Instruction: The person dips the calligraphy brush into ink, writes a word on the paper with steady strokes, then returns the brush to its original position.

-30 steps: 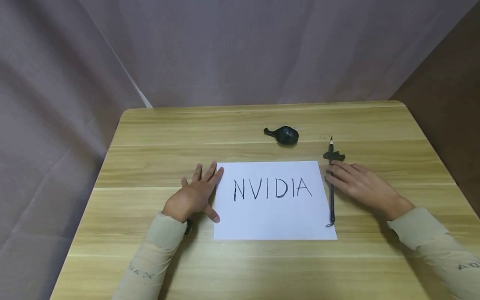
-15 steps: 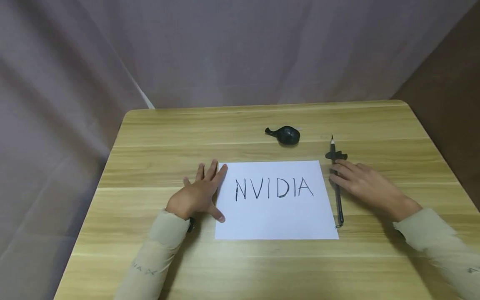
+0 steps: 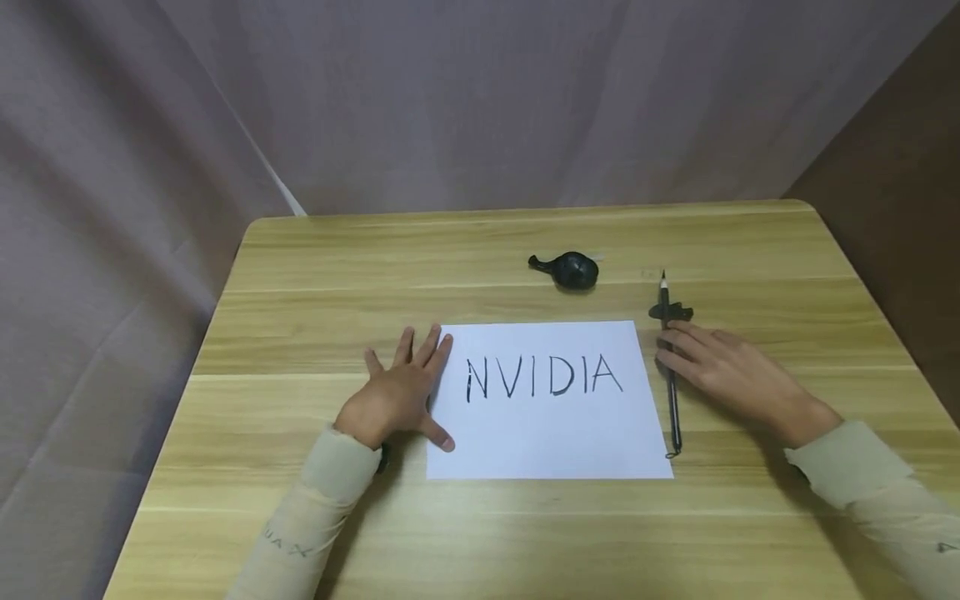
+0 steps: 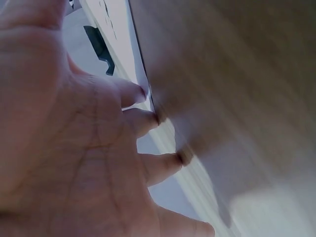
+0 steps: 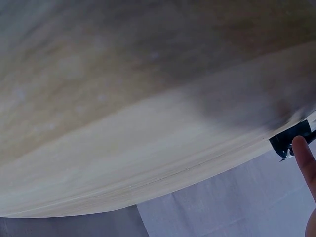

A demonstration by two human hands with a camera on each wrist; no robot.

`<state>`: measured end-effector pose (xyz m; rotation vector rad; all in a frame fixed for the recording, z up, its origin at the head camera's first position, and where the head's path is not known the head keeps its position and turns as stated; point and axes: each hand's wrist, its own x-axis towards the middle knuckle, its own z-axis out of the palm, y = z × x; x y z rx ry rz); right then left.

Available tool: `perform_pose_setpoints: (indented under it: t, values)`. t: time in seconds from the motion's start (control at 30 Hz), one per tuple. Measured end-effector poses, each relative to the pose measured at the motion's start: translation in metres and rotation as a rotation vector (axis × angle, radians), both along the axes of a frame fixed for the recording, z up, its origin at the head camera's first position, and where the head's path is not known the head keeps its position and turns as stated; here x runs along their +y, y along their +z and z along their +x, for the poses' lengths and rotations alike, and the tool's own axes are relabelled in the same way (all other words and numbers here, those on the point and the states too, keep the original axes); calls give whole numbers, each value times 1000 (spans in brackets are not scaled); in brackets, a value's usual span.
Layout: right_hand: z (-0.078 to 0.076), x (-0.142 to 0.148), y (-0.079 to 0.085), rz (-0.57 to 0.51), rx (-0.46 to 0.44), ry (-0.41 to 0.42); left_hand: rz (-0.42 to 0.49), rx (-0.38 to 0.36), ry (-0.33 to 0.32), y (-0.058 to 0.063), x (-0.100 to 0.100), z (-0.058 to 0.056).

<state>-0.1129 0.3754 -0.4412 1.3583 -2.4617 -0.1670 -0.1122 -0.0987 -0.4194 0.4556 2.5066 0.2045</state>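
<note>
A white sheet of paper (image 3: pixel 555 442) with "NVIDIA" lettered in black lies on the wooden table. My left hand (image 3: pixel 397 398) rests spread along the paper's left edge, its thumb and nearest fingertips on the sheet; the left wrist view shows its palm (image 4: pixel 69 133). To the right of the sheet, a dark writing brush (image 3: pixel 673 408) lies with its tip end over a small black brush rest (image 3: pixel 680 312). My right hand (image 3: pixel 731 379) pinches the brush shaft just below the rest, the grip partly hidden. One finger (image 5: pixel 305 163) shows beside the rest in the right wrist view.
A black gourd-shaped piece (image 3: pixel 574 272) with a short neck sits beyond the paper, left of the brush tip. Grey-purple cloth (image 3: pixel 465 108) hangs behind the table's (image 3: pixel 375 250) far edge.
The brush's tail end has swung right, off the paper's edge and onto the bare wood. My right hand has shifted slightly right with it. My left hand has shifted slightly right over the sheet's edge.
</note>
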Motion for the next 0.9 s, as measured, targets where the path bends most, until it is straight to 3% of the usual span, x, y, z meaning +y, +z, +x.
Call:
perform_pose_setpoints:
  t: [0.33,0.57,0.73,0.9]
  values:
    - [1,-7,0,-8,3,-27,-9,32,-38,0,-15,0]
    - [6,-8,2,-27,-44,-93,26,20,-47,-2,-18,1]
    - [12,-23,13,-225,-90,-175,108,69,-63,-5,-23,2]
    - [27,-44,32,-432,-206,-376,145,189,-43,-5,-24,5]
